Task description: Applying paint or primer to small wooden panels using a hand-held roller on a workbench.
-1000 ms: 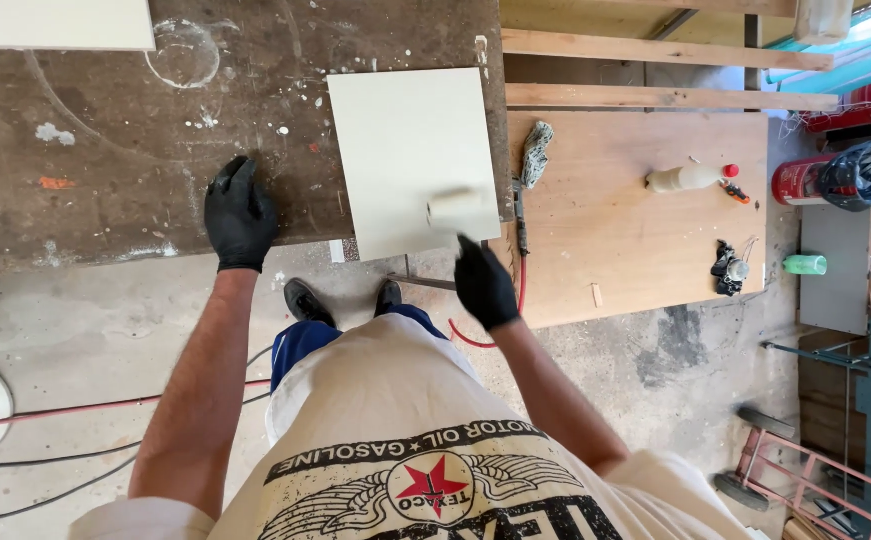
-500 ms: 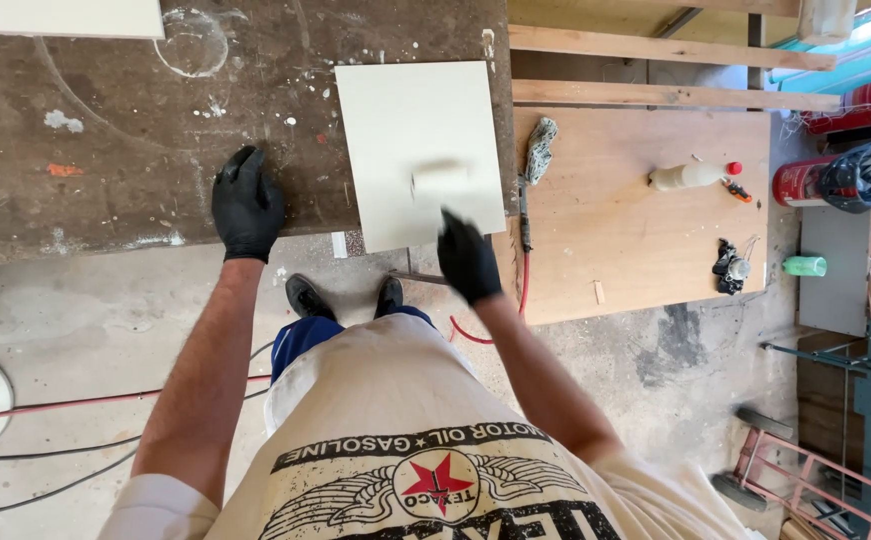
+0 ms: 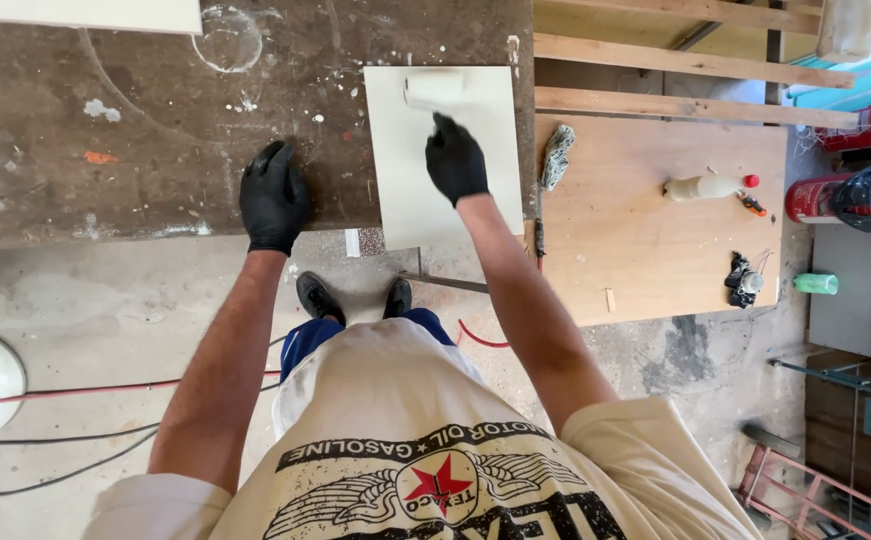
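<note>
The right hand [image 3: 456, 158], in a black glove, is closed around the handle of a small white foam paint roller [image 3: 436, 90], whose sleeve lies flat on the far part of a pale cream rectangular panel [image 3: 476, 190]. The arm is stretched well forward, which puts the roller near the panel's far edge; the handle itself is hidden under the glove, so only the grasp and the sleeve show.

The left hand [image 3: 274, 195], also in a black glove, holds nothing: it rests palm down with fingers spread on the dark, paint-spattered worktop [image 3: 106, 150], just to the left of the panel and not touching it. Placed so, it likely props the person's weight as they lean over the bench.

The panel lies flat near the worktop's right end, its near edge overhanging toward the person's black shoes [image 3: 318, 297], so the whole face is within reach.

To the right stands a lower brown plywood table [image 3: 646, 260] bearing a cream squeeze bottle with a red cap [image 3: 706, 186], lying on its side, and a rolled patterned rag [image 3: 556, 155] at its left edge, well apart from the panel. A red cable [image 3: 66, 389] runs across the concrete floor.
</note>
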